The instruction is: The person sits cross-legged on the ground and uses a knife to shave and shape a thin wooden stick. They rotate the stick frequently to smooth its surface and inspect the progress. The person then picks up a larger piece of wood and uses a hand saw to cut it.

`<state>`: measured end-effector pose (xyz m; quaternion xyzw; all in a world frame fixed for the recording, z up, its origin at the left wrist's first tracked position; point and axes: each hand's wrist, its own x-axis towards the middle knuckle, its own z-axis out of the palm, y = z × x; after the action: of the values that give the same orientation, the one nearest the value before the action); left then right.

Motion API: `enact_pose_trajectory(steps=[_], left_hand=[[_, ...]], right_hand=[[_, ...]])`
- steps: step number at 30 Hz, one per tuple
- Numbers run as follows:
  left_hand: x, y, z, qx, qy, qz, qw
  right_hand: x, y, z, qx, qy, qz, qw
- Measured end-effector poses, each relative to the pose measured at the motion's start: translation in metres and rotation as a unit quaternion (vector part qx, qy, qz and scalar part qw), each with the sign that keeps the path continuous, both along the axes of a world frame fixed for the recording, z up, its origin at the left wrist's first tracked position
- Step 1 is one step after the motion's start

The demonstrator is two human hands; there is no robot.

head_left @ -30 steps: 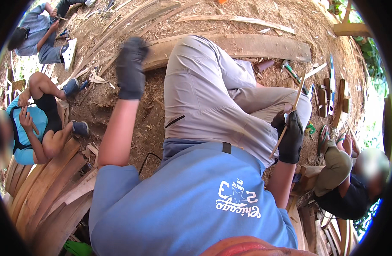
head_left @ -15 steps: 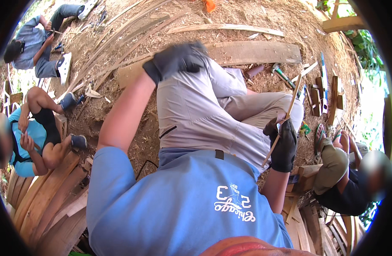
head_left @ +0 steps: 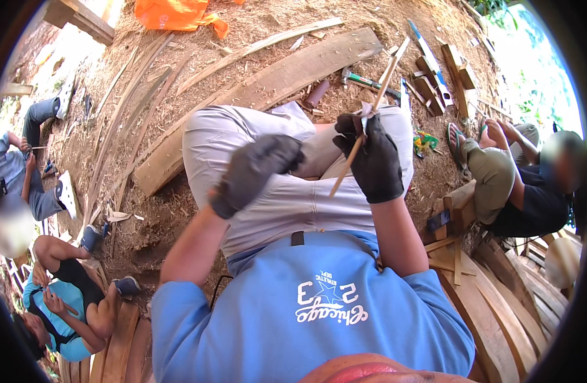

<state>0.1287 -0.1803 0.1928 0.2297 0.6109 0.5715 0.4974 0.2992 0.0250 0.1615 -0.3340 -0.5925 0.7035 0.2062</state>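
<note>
My right hand (head_left: 372, 158), in a dark glove, is closed around a thin wooden stick (head_left: 386, 80) that slants from upper right to lower left above my lap. A small pale scrap (head_left: 368, 112), perhaps paper or sandpaper, sits against the stick at the fingertips. My left hand (head_left: 258, 172), gloved the same way, hovers over my thigh, apart from the stick. Motion smears its fingers, and whether it holds anything does not show.
Past my knees lie a broad plank (head_left: 300, 70), a hammer (head_left: 364, 80), a brown cylinder (head_left: 316, 94) and a blue-edged saw-like tool (head_left: 434, 60). An orange bag (head_left: 172, 14) is farther off. Other people sit left and right, beside stacked boards (head_left: 491, 293).
My left hand has come back from beyond my knee toward my lap. The right hand has brought the stick inward, in front of me. The view has turned.
</note>
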Motion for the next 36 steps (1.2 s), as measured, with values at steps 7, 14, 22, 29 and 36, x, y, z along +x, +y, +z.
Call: enact_pose_trajectory(steps=[7,14,22,29,36], left_hand=[[0.066,0.039,-0.002,-0.025,-0.045,0.017,0.999],[0.084,0.023,0.006,-0.015,-0.167,0.144,0.975],[0.087,0.000,0.000,-0.041,-0.147,0.117,0.981],[0.082,0.017,0.004,0.000,-0.190,0.131,0.973],[0.082,0.033,-0.019,-0.008,-0.136,0.137,0.981]], right_hand=[[-0.036,-0.011,0.041,-0.061,0.002,0.034,0.998],[-0.010,-0.038,0.030,-0.004,-0.104,0.177,0.979],[-0.011,-0.062,0.017,-0.086,-0.012,0.146,0.986],[-0.009,-0.055,-0.002,-0.056,-0.030,0.140,0.988],[-0.021,-0.052,0.036,-0.298,0.039,0.101,0.948]])
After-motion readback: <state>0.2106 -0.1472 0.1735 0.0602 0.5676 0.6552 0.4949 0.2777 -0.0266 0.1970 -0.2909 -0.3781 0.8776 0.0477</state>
